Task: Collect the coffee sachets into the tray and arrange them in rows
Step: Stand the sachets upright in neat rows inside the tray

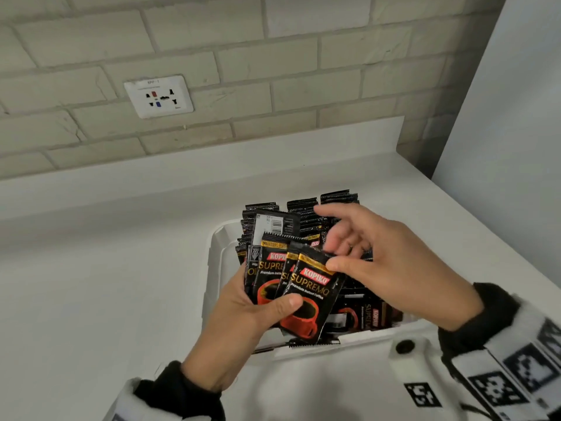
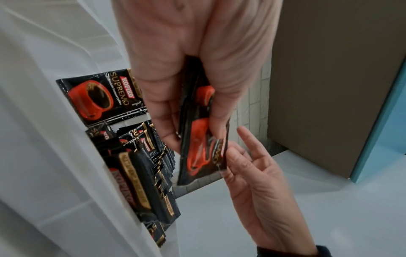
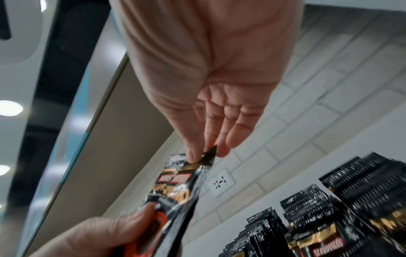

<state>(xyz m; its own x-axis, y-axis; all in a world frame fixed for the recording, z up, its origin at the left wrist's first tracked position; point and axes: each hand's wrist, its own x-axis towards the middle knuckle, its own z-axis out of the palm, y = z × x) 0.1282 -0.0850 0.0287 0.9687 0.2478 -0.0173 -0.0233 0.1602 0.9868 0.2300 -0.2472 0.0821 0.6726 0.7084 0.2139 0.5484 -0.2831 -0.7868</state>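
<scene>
My left hand [image 1: 264, 302] grips a fanned bunch of several black Kopiko coffee sachets [image 1: 273, 268] above the white tray [image 1: 212, 268], thumb across the front. My right hand [image 1: 331, 255] pinches the top right corner of the front sachet [image 1: 312, 296] between thumb and a finger, its other fingers spread. Several rows of upright sachets [image 1: 306, 211] fill the tray's far side. Loose sachets [image 1: 373, 314] lie flat near its front. In the left wrist view the held bunch [image 2: 202, 156] hangs beside the tray's sachets [image 2: 140, 156]. The right wrist view shows the pinched corner [image 3: 208, 154].
The tray sits on a white counter [image 1: 91, 268] against a pale brick wall with a socket [image 1: 158, 96]. A white panel [image 1: 516, 147] rises at the right. A white wrist mount with black markers [image 1: 425, 393] lies in the bottom right.
</scene>
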